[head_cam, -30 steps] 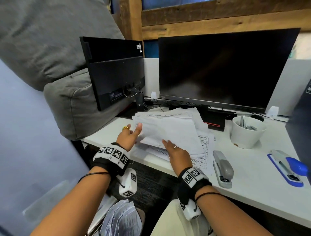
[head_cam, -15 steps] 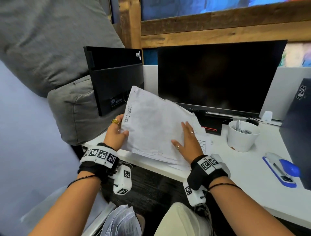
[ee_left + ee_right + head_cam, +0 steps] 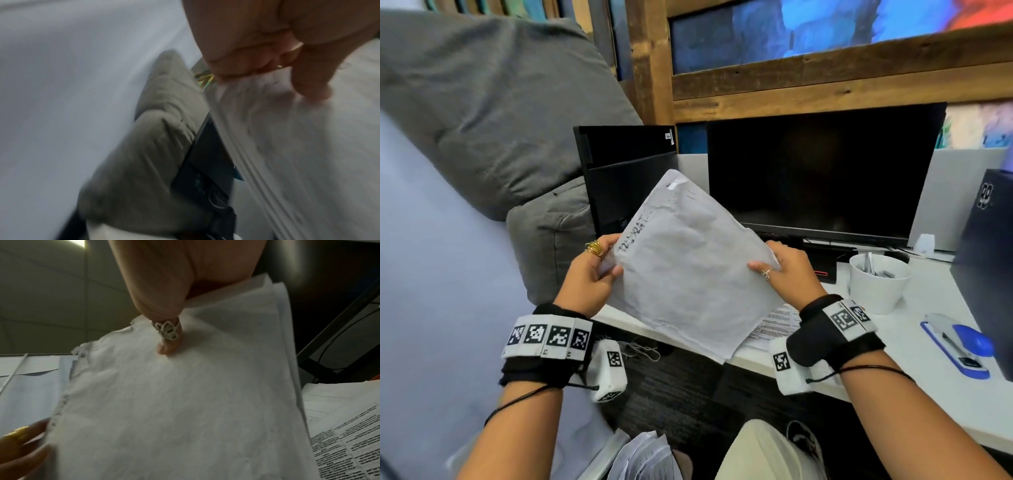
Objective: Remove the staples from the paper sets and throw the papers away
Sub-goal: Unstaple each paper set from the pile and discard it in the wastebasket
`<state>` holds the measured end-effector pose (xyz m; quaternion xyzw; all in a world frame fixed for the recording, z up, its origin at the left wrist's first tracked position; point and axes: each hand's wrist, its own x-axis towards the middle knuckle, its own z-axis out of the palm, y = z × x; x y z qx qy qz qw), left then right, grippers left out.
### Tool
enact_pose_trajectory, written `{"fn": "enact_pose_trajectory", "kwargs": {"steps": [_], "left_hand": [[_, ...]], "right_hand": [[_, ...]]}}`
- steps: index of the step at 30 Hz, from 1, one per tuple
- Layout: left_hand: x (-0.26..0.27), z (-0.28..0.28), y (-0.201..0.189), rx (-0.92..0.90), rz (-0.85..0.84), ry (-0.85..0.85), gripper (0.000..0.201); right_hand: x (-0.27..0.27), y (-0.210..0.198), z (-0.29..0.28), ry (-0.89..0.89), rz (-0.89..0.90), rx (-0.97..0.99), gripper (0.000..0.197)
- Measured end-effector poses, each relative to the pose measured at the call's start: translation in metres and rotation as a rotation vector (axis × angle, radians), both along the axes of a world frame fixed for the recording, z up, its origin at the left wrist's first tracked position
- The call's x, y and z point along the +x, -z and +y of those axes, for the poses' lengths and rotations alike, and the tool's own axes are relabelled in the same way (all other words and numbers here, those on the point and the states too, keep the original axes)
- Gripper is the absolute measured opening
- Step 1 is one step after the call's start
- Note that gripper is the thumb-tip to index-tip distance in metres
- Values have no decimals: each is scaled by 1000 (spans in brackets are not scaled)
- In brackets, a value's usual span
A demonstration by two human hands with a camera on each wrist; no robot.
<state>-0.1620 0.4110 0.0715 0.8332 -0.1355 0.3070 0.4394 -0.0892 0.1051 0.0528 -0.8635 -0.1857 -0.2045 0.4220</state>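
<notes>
Looking from largest down, I see the dark monitor (image 3: 822,171) filling the 1 o'clock part of the head view, standing at the back of the white table (image 3: 914,370) so the near edge stays free for work. The paper set (image 3: 688,274) comes next: a crumpled stack lifted off the table and tilted toward me, its stapled corner up at 12 o'clock, probably so the staple can be found. More printed sheets (image 3: 777,322) lie on the table beneath it, waiting their turn, I judge. At 3 o'clock sits a white cup (image 3: 878,284), and at 4 o'clock a blue stapler (image 3: 959,346), both within reach of the right side. At 6 o'clock, down by my knees, loose papers (image 3: 643,455) look like discards in a bin, though the view there is too cropped to be sure. My left hand (image 3: 589,274) pinches the set's left edge, thumb on top; my right hand (image 3: 787,270) pinches the right edge likewise, which keeps the sheets spread and steady.
</notes>
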Motion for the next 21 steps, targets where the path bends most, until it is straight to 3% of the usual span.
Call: {"fn": "enact_pose_trajectory", "kwargs": {"steps": [2,4,7,9,12,14,16,18,21], "left_hand": [[-6,-5,-4,222,17,-132,58],[-10,-13,-7,355,-24,-206,78],[-20,-32,-16,344,-185,-203,97],[-25,-41,-22,274,-188,-193,82],[-33,-50,-26,236,-110,-189,39],[-36,-56,-22,210,-25,-120,26],[-36,-64,-16,212,21,-85,23],[-36,-72,-12,207,36,-67,20],[-33,-82,-6,223,38,-41,21]], "right_hand": [[-16,-1,1,25,-36,-49,24],[-34,1,4,61,-81,-128,21],[-59,6,7,52,-129,-191,23],[-68,11,6,21,-112,-199,25],[-68,20,-4,-31,7,-180,17],[-64,28,-13,-105,93,-70,10],[-56,35,-27,-107,131,59,23],[-42,44,-48,95,152,78,37],[-19,63,-86,562,300,-233,44]]}}
